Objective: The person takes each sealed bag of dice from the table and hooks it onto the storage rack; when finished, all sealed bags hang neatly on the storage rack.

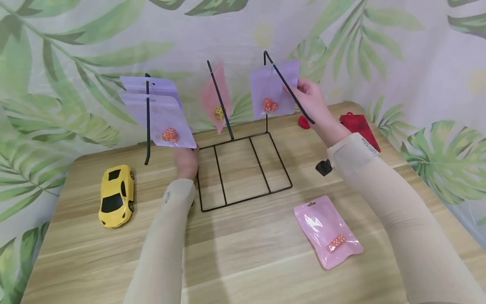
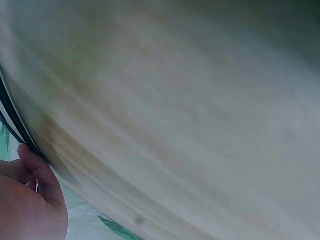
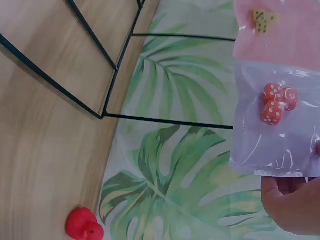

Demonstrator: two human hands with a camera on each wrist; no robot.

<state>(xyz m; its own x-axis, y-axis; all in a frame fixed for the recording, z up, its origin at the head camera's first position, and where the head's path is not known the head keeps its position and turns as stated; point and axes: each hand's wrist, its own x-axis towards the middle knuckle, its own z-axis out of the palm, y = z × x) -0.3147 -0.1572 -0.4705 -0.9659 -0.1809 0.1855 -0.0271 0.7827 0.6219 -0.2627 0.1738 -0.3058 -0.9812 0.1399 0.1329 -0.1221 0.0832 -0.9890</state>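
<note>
A black wire rack (image 1: 224,177) stands on the table with three arms slanting up. My left hand (image 1: 186,162) is low at its left side, partly hidden behind purple bags (image 1: 152,101) hung on the left arm; in the left wrist view its thumb and finger pinch the dark wire (image 2: 20,125). My right hand (image 1: 313,99) pinches the right edge of a purple bag (image 1: 260,88), which hangs on the right arm and contains orange dice (image 3: 272,111). From the middle arm hangs a pink bag (image 1: 212,95) with yellow dice (image 3: 261,20).
A yellow toy car (image 1: 117,196) stands at the left. Front right lies a pink bag (image 1: 319,223) with orange dice. Beyond my right forearm are a small red rubber duck (image 3: 81,224), a red item (image 1: 360,128) and a small black object (image 1: 323,167). A leaf-patterned cloth (image 1: 114,38) hangs behind.
</note>
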